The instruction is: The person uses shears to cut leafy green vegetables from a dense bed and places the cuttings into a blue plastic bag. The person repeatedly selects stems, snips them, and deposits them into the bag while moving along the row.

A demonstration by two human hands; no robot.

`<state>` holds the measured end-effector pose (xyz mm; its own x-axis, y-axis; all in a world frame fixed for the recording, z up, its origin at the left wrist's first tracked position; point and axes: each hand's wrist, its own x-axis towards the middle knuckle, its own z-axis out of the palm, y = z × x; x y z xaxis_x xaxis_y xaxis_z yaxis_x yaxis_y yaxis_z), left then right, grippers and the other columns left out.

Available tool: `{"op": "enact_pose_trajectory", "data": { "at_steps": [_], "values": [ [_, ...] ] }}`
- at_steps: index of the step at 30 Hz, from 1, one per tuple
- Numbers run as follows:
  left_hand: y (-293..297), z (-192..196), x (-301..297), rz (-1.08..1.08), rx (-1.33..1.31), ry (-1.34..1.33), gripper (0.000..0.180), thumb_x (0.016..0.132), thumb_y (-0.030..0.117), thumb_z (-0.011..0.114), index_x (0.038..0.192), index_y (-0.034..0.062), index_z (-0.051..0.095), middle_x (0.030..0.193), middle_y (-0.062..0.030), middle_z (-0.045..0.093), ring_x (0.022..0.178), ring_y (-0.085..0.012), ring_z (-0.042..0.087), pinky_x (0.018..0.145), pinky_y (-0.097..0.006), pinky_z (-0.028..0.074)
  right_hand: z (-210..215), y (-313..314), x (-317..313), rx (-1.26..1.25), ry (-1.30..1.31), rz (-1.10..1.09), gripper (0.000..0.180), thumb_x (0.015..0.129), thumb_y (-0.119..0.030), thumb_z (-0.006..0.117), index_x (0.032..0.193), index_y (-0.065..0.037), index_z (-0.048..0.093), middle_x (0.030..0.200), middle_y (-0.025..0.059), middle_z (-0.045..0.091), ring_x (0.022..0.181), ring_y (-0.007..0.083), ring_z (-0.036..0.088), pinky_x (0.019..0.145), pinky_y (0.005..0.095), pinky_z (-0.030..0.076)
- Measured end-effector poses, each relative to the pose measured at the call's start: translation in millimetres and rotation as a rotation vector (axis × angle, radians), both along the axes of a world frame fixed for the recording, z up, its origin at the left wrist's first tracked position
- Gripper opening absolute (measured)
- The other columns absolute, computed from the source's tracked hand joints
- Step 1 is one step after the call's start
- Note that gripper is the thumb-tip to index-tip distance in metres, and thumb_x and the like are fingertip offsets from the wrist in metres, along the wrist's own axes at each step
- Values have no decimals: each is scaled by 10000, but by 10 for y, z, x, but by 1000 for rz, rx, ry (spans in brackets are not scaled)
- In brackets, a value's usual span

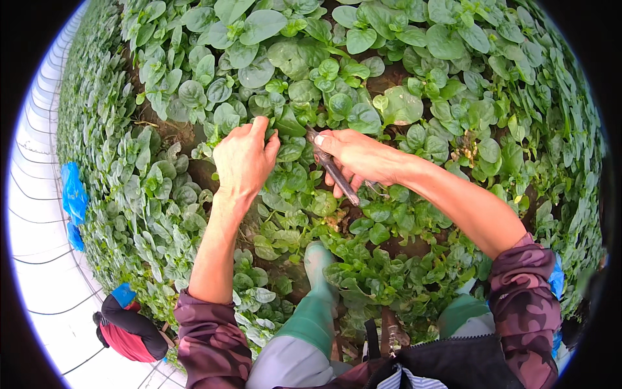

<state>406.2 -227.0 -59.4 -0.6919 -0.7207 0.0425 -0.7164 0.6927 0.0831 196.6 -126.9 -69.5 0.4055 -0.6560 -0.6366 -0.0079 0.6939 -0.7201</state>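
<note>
Over the leafy green plants (311,61), my left hand (241,159) is closed, back up, its index finger and thumb pointing away from me. Its other fingers are curled under; whatever they may grip is hidden. Just to its right, my right hand (360,157) wraps round a hand tool with a dark, worn handle (340,176). The handle slants, its butt end toward me and its far end among leaves between the two hands. A blade cannot be made out. A broad leaf (289,123) lies between my fingertips and the tool's far end.
Dense leafy rows spread all around, with bare soil (173,133) in gaps. My green boots (317,272) stand among the plants. At left are a white sheet wall (39,214), a blue plastic bag (74,194) and a bent-over person in dark red (133,334).
</note>
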Motion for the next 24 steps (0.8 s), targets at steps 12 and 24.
{"op": "enact_pose_trajectory", "data": {
  "at_steps": [12,24],
  "values": [
    [54,-48,129,136,72,169,250,801,253,768,930,84,637,891,-99,579,697,-294,633,612,-404,514,-18,-88,35,-116,126,-30,424,1067,-417,316,981,-49,507,683,24,534,511,112,554,461,290,465],
    [442,656,978,150,379,235,261,737,8,710,987,46,646,828,-67,681,681,-186,661,627,-317,524,233,283,-338,58,-196,-109,490,1050,-487,357,1079,-31,533,738,57,587,520,154,593,487,288,495]
  ]
}}
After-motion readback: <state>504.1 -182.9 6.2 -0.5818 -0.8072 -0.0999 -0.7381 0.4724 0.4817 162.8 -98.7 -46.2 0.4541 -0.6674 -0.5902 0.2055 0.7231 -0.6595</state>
